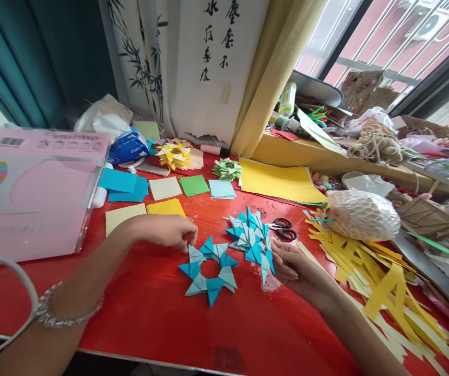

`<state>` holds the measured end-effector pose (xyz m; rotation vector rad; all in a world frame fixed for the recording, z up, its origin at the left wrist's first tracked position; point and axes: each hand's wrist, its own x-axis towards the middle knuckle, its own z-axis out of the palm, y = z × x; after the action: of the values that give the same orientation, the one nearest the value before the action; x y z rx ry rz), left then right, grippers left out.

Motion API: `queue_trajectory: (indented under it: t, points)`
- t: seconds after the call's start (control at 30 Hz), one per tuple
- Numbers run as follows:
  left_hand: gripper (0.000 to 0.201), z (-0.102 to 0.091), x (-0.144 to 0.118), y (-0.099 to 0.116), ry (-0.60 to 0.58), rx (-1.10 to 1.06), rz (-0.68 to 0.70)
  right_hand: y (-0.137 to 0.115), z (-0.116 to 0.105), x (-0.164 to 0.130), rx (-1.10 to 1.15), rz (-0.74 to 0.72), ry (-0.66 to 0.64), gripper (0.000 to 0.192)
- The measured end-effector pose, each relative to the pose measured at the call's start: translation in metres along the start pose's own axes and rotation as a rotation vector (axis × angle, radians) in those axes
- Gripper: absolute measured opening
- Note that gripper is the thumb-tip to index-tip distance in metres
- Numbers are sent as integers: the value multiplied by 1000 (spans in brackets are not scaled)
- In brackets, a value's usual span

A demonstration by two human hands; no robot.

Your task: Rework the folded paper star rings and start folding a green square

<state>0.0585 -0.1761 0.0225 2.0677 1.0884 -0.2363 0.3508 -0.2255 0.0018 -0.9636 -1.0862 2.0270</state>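
The left hand rests knuckles-up on the red worktop, its fingertips pinched on the upper left point of a flat blue paper star ring that lies on the worktop between the two hands. The right hand lies palm-up just right of the ring, fingers curled loosely around the lower edge of a second, bushier blue paper star (layered in light and darker blue), which tilts up against the fingers and touches the ring's upper right side. A beaded bracelet circles the left wrist.

Black-handled scissors lie just behind the bushy star. Farther back sit small squares of coloured paper, a yellow folded star and a green and white folded star, with a stack of yellow sheets to their right. Yellow paper strips spread along the right side near a white netted bundle. A pink plastic box stands at the left.
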Motion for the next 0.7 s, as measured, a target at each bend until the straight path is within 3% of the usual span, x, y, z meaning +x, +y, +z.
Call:
queue_trajectory:
  t: [0.27, 0.4, 0.6, 0.7]
  points:
    - [15, -1, 2, 0, -68, 18, 35, -2, 7, -1, -45, 1, 13, 26]
    - [16, 0, 2, -2, -81, 28, 27, 8, 18, 0, -122, 34, 16, 20]
    - [27, -6, -4, 10, 152, -29, 12, 26, 33, 5, -153, 57, 91, 25]
    - [33, -9, -10, 21, 103, -109, 44, 29, 38, 6, -134, 40, 132, 24]
